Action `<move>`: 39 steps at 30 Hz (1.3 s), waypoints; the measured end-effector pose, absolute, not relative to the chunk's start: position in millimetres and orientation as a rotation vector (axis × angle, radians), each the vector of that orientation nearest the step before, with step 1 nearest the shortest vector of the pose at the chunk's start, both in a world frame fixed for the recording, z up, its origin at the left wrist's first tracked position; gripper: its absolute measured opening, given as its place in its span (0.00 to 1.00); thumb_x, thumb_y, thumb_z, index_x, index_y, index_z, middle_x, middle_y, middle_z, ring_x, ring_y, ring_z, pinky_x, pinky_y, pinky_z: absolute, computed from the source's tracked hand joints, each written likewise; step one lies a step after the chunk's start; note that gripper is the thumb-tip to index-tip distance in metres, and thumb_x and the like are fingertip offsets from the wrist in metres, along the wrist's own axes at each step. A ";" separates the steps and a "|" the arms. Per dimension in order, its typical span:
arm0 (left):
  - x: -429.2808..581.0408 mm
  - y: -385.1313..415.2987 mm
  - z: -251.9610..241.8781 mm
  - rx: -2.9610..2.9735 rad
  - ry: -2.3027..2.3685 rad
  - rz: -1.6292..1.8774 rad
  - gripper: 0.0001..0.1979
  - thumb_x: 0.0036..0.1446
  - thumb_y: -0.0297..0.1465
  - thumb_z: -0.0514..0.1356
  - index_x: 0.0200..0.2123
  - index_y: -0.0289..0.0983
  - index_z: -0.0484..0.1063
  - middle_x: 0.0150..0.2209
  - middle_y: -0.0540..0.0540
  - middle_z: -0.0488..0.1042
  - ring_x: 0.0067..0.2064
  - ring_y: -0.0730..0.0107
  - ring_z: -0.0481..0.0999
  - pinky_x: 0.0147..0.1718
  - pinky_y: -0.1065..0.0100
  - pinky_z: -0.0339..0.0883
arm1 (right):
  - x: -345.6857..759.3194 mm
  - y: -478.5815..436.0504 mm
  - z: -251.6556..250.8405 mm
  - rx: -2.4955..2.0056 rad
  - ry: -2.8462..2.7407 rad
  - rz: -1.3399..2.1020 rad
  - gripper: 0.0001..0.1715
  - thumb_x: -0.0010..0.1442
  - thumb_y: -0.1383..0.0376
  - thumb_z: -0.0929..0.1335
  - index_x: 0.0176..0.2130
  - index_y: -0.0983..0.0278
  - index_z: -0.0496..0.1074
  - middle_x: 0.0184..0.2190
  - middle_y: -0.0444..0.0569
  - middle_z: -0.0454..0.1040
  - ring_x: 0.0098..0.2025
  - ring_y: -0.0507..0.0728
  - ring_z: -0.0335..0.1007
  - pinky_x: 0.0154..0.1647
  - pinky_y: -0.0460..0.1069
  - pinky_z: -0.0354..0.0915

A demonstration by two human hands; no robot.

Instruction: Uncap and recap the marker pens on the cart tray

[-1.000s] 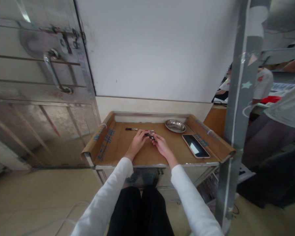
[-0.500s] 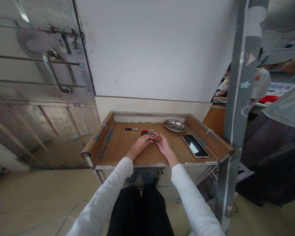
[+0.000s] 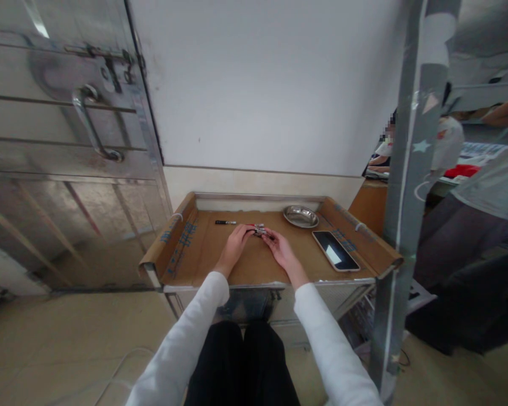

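My left hand [image 3: 236, 241] and my right hand [image 3: 278, 246] meet over the middle of a cardboard-lined tray table [image 3: 220, 256]. Both reach to a small red, black and silver object [image 3: 257, 229] lying between their fingertips. The fingers of both hands are curled and pinched on it; it is too small to name. A black pen-like stick [image 3: 226, 222] lies just left of my left hand, untouched.
A shallow steel dish [image 3: 301, 216] sits at the back right of the table. A phone [image 3: 336, 250] lies face up at the right. A metal door with a handle [image 3: 92, 121] stands left. A grey post [image 3: 410, 169] and other people [image 3: 486, 208] are at the right.
Both hands drew slightly toward me, leaving the small object on the cardboard, then reached forward again and now pinch it.
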State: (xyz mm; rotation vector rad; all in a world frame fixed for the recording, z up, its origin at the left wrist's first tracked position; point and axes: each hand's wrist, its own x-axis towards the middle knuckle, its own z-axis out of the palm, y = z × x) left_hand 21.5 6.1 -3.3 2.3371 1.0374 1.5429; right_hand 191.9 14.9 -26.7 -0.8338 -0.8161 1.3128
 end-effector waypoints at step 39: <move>18.9 33.4 -28.5 2.574 1.244 1.138 0.04 0.54 0.29 0.59 0.35 0.37 0.72 0.37 0.45 0.66 0.42 0.62 0.65 0.45 0.60 0.62 | 182.2 9.5 -35.7 -1.329 -1.797 0.146 0.08 0.56 0.71 0.65 0.31 0.63 0.74 0.33 0.50 0.70 0.37 0.57 0.66 0.43 0.51 0.62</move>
